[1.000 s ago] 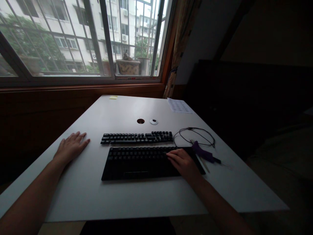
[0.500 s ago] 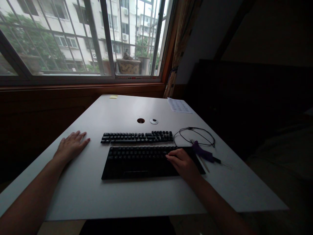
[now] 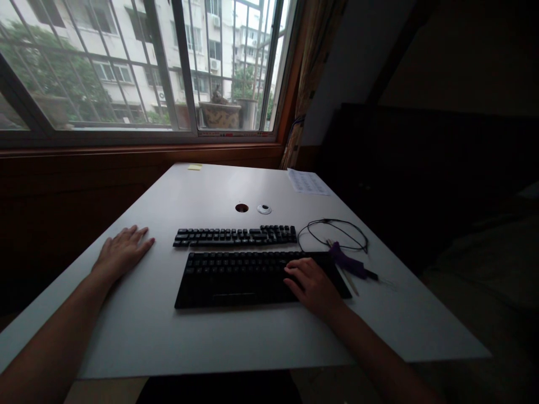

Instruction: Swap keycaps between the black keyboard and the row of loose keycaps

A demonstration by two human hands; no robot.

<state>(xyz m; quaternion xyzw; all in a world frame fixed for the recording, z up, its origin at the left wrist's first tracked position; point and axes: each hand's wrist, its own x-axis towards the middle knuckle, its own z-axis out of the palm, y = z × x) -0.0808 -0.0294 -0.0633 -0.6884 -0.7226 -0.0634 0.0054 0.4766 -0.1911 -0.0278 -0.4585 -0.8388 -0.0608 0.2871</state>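
My left hand [image 3: 124, 248] lies flat on the white table [image 3: 177, 342], fingers spread, to the left of the keyboard. Over the right part of the black keyboard [image 3: 236, 280] rests my right hand [image 3: 311, 283], its fingers apart and fingertips at the keys; nothing shows between them. The keyboard's upper rows carry keycaps, while its lower area looks dark and bare except for a long bar near the front. Behind it, loose black keycaps [image 3: 233, 237] stand in rows on the table.
Right of the keyboard lie a coiled black cable [image 3: 337, 220], a purple object [image 3: 347, 261] with a dark tip and thin wires, and a thin pale stick [image 3: 350, 282]. Farther back are a round hole [image 3: 241, 208], its white cover [image 3: 264, 209], printed paper [image 3: 309, 182] and a yellow note [image 3: 195, 167].
My right hand's thumb and fingers have gone from a pinch to apart, at nearly the same spot over the keyboard. My left hand has stayed still.
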